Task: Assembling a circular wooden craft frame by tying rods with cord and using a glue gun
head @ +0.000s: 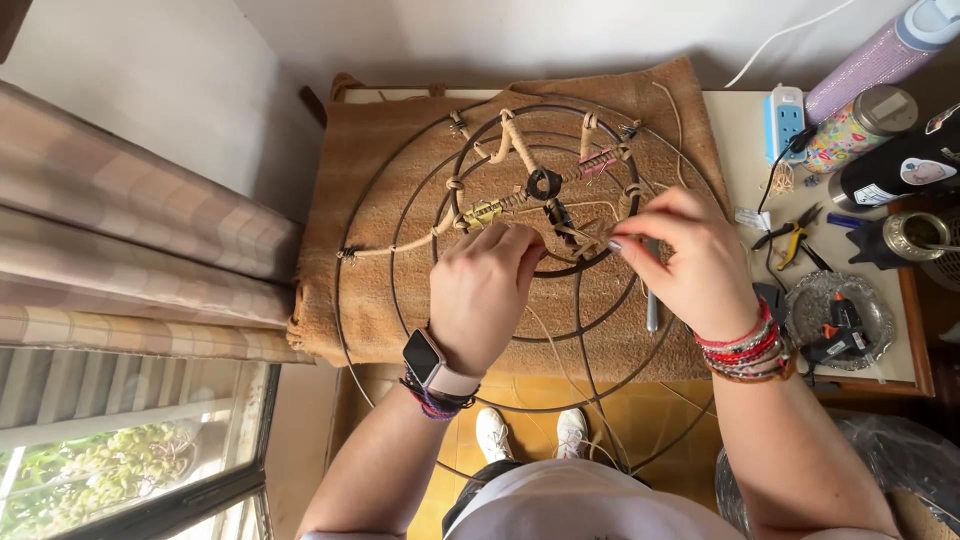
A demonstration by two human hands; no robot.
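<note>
Both hands pinch cord on the wire frame (520,255) just below its hub: left hand (487,290) on the hub's left, right hand (685,255) on its right.

Bright, even daylight from window (130,470) at lower left. Soft shadows, no harsh glare. Wide-angle bending at edges; centre sharp, fingers slightly motion-blurred.
</note>
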